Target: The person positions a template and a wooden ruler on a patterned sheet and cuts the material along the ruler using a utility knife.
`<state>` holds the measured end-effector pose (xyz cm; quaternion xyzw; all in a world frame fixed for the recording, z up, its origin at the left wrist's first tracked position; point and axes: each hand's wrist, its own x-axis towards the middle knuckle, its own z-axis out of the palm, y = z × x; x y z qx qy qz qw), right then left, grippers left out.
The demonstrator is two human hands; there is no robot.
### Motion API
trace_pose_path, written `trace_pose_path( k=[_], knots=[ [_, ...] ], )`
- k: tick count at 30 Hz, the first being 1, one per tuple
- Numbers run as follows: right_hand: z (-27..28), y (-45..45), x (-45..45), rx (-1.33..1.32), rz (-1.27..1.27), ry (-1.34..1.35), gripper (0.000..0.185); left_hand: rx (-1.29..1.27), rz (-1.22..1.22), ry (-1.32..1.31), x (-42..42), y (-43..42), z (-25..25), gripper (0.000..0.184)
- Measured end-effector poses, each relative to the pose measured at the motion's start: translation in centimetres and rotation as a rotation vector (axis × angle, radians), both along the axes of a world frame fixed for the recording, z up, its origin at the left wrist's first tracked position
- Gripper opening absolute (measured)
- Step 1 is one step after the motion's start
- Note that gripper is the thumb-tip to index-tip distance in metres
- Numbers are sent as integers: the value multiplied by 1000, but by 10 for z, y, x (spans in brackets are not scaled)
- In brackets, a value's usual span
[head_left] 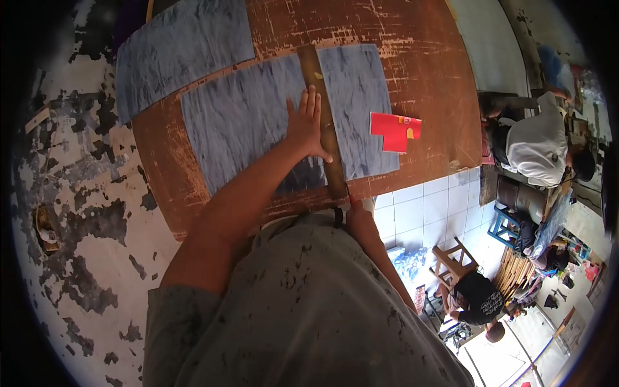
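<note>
My left hand point(307, 132) lies flat with its fingers spread, pressing on a long brown straightedge point(330, 142). The straightedge crosses a grey-blue streaked sheet point(245, 109), and a narrower part of the same material point(358, 97) shows on its right side. At the straightedge's near end, by the board's edge, my right hand point(361, 222) is closed around a red-handled cutter knife point(353, 200). Its thin dark tip points towards the sheet; the rest of it is hidden in the fingers. A red cut-out piece of card point(393, 132) overlaps the narrower part's right edge.
Another grey streaked sheet point(187, 51) lies at the upper left of the scratched brown board point(432, 77). A peeling wall point(97, 258) is on the left. Two people sit to the right, one in white point(535, 142), one in black point(478, 300), near a wooden stool point(453, 261).
</note>
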<state>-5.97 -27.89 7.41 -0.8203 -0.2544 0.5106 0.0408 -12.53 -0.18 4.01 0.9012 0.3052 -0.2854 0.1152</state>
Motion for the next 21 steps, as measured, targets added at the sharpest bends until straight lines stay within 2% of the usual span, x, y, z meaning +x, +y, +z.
trace_pose_path(
  k=[3,5,6,8,9,10,12,14,16,21],
  knots=[
    [9,-2,3,-25,28,-45,33,-13,-4,4,-2,-4,-2,178],
    [34,10,20,-13,182,-44,31,-3,5,-27,0,2,-2,178],
    [43,12,26,-10,179,-48,31,7,-3,-30,-2,1,0,178],
    [57,22,41,139,253,-119,35,28,-7,-41,-4,0,0,178],
    [60,37,44,130,89,-120,34,19,-8,-62,-5,2,-2,178],
    [56,46,45,136,89,-122,34,4,-11,-79,-8,0,-2,177],
    [37,64,47,350,-35,-177,33,2,-12,-104,-11,1,-2,175],
    [22,74,49,377,-20,-167,32,-4,-12,-123,-16,2,-3,173],
    [16,85,48,387,-61,-154,32,-18,60,-362,-22,0,-14,163],
    [3,116,56,475,-41,-153,31,55,38,-389,-25,2,-21,149]
  ],
)
